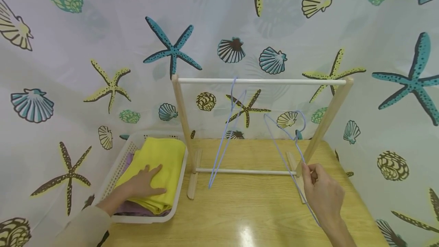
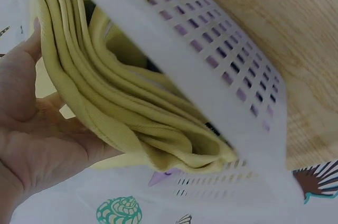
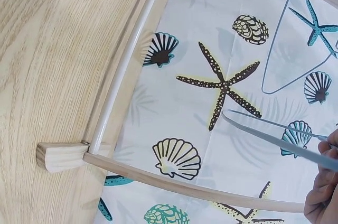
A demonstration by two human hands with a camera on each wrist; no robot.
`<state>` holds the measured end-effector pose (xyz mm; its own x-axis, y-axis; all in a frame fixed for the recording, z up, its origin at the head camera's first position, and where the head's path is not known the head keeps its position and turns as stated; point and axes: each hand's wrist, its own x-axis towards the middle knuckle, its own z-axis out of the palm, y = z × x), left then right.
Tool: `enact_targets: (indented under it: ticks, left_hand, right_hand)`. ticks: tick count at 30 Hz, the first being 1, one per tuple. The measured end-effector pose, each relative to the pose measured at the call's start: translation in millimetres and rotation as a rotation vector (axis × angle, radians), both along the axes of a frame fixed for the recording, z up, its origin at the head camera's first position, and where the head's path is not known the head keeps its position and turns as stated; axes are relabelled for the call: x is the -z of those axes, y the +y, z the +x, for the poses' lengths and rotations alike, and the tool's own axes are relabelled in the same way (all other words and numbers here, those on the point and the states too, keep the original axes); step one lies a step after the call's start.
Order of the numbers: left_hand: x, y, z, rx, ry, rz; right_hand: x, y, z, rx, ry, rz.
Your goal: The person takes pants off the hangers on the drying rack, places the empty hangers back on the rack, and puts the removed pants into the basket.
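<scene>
My left hand (image 1: pixel 145 184) rests with spread fingers on a folded yellow cloth (image 1: pixel 171 163). In the left wrist view its palm faces the cloth's layered folds (image 2: pixel 90 92), right beside the white basket's rim (image 2: pixel 142 39). Purple fabric (image 1: pixel 137 209) shows underneath the yellow cloth in the basket. On the other side, my right hand (image 1: pixel 324 195) pinches a thin blue clothes hanger (image 1: pixel 299 150) along one side, its hook pointing up. The hanger tilts in front of the rack's right post. Part of that hand is cut off in the right wrist view.
A wooden rack with a white top bar (image 1: pixel 288 82) stands on the wooden table (image 1: pixel 219 209). Another blue hanger (image 1: pixel 224 139) hangs from the bar, left of its middle. A lower white bar (image 1: pixel 247 171) joins the posts. Shell-and-starfish patterned curtain (image 1: pixel 212 22) surrounds the table.
</scene>
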<state>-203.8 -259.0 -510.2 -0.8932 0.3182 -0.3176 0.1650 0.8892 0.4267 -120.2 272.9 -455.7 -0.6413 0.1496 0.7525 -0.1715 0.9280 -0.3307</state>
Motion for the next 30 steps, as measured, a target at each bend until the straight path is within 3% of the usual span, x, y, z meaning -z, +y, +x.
enact_targets:
  ticks: [7,13,18,22,30]
  left_hand:
    - [-15.2,1.4,-8.6,0.029,0.027,-0.018]
    - [-33.6,7.7,-23.6,0.076,0.095,-0.032]
    - [-44.8,15.6,-37.2,0.098,0.102,-0.051]
    - [-43.6,22.0,-47.9,0.110,0.100,-0.068]
    - [-24.4,26.6,-67.9,0.118,0.094,-0.070]
  right_hand:
    - [-0.7,-1.1,1.0,-0.002,-0.002,0.003]
    - [-1.0,-1.7,0.1,-0.012,0.003,0.009]
    - [-1.2,-1.9,-0.5,-0.021,0.007,0.011]
    - [-1.6,-2.3,-0.9,-0.023,0.004,0.010]
    - [-2.2,-4.4,-0.6,-0.015,-0.002,0.005]
